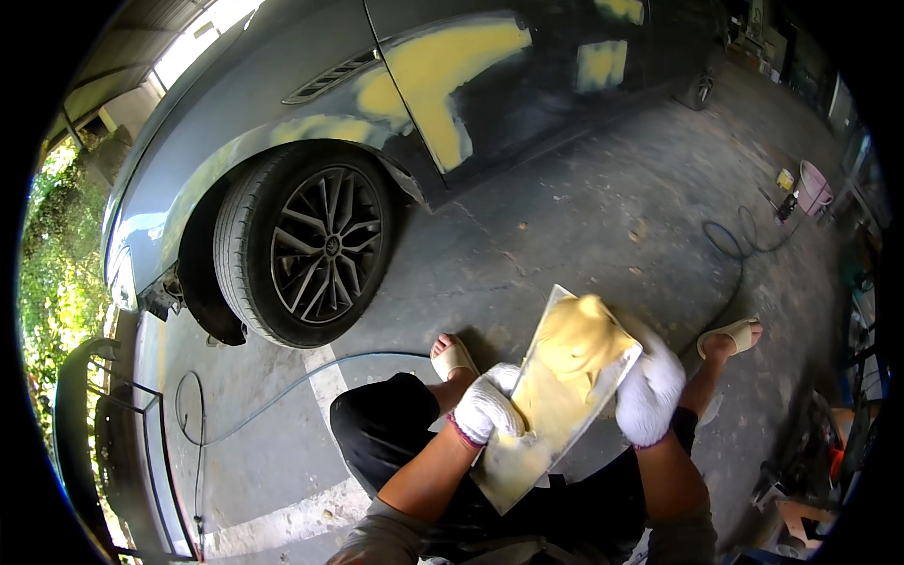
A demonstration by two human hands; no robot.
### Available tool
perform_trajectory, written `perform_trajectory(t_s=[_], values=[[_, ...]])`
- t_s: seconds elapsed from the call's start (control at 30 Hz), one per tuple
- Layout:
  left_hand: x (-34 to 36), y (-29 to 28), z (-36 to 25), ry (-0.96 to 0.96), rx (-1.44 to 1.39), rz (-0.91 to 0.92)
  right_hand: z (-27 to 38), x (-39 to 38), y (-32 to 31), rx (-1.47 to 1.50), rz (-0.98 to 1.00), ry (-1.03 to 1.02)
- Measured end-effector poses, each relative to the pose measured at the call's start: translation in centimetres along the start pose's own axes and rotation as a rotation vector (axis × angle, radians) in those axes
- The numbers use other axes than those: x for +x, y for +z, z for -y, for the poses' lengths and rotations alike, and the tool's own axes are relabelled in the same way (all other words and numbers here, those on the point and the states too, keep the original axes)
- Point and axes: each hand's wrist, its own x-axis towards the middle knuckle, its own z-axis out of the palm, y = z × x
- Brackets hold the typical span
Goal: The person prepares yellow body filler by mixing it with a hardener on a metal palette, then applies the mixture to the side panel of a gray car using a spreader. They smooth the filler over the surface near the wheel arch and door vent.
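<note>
A flat, pale board (516, 476), smeared with yellow paste, slants across my lap. A thick mound of the paste (579, 339) sits on its upper end. My left hand (485, 405), in a white knit glove, is closed at the board's left edge, fingers curled onto it. My right hand (648, 391), gloved alike, grips the upper right edge beside the mound; some of its fingers are hidden.
Ahead stands a dark grey car (235, 94) with yellow filler patches (438, 94) above and behind its front wheel (330, 245). Hoses (311, 377) cross the floor. A pink bucket (812, 188) stands far right; a black bumper-like panel on a frame (108, 443) is at left.
</note>
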Motion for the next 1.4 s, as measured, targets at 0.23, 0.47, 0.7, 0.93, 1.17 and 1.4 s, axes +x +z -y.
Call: perform_trajectory(t_s=[0.23, 0.47, 0.7, 0.93, 1.17, 1.4], values=[[0.1, 3.2, -0.4, 0.263, 0.821, -0.211, -0.5, 1.0, -1.1, -0.278, -0.197, -0.35], [1.6, 9.3, -0.9, 0.257, 0.959, -0.404, -4.1, -1.7, -0.8, -0.428, 0.117, -0.458], [2.9, 10.0, 0.2, 0.308, 1.697, -0.286, -4.3, -2.7, 0.9, 0.002, -0.321, 0.216], [4.0, 10.1, -0.7, 0.061, 1.547, -0.339, -6.6, -7.6, 1.7, 0.117, -0.144, 0.307], [2.3, 6.9, -1.4, 0.167, 1.177, -0.465, -5.7, -2.2, -2.5, 0.836, -0.41, 0.388], [-0.5, -3.5, 3.0, 0.183, 0.28, -0.03, -0.1, -0.8, -2.2, 0.591, -0.203, 0.064]])
